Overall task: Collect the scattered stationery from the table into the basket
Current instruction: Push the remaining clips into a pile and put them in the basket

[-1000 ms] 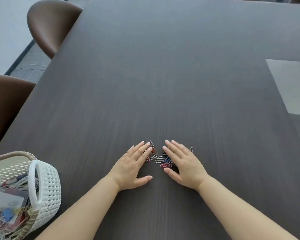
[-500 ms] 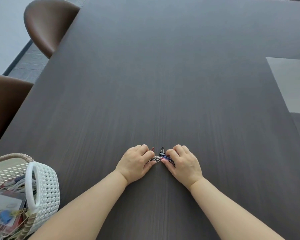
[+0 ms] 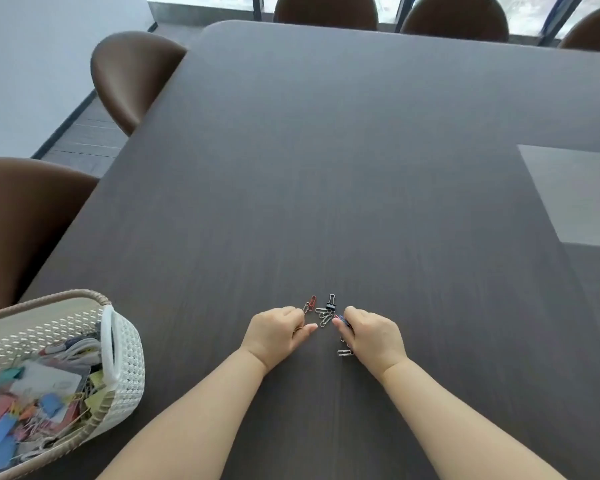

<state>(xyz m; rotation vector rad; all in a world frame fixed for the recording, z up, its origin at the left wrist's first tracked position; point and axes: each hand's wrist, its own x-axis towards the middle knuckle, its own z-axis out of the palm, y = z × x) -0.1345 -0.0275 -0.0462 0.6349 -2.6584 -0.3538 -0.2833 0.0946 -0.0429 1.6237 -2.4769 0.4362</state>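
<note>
A small heap of paper clips (image 3: 323,317) lies on the dark table (image 3: 361,168) between my hands, with a red clip (image 3: 312,302) and a small black binder clip (image 3: 331,302) at its far side. My left hand (image 3: 278,332) has curled fingers and seems to hold some clips, thumb pointing right. My right hand (image 3: 373,332) is curled round a few clips, a blue one showing at the fingertips. One silver clip (image 3: 345,352) lies by the right wrist. The white woven basket (image 3: 125,362) stands at the lower left, full of coloured clips and cards.
Brown chairs (image 3: 132,74) stand along the left edge and the far end of the table. A lighter grey panel (image 3: 575,192) is set in the tabletop at the right.
Both hands went from flat and spread to curled, raking the clips together. Now they have drawn slightly apart, leaving some clips on the table. The camera tilted up.
</note>
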